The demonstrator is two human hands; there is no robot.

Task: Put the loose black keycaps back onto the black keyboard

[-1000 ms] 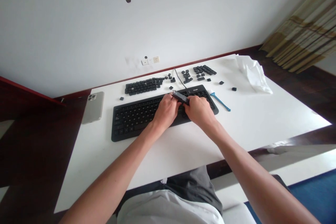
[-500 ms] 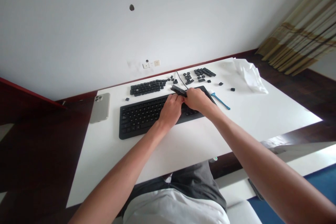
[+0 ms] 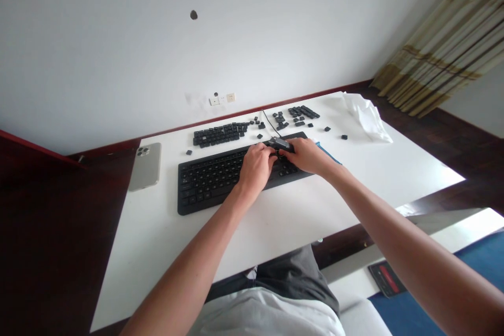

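A black keyboard (image 3: 212,178) lies on the white table, the keys on its left side showing and part of its right side hidden under my hands. My right hand (image 3: 305,155) is closed round a small black-and-grey hand tool (image 3: 280,143), whose exact kind I cannot make out. Its grey end points left, over the keyboard's upper right part. Close beside it, my left hand (image 3: 255,165) has its fingers drawn together above the keys, by the tool's underside. What those fingers pinch, if anything, is hidden.
Behind the keyboard lie loose black keycaps (image 3: 220,135) in rows, with several scattered rightward. A cable (image 3: 271,123) runs toward the wall. At left is a phone (image 3: 145,168). A blue stick-like tool (image 3: 328,152) and a white plastic bag (image 3: 368,118) lie at right.
The tool in my right hand has swung lower and to the right, uncovering a loose keycap behind the keyboard. My left hand stays close to it. The whole view has shifted slightly.
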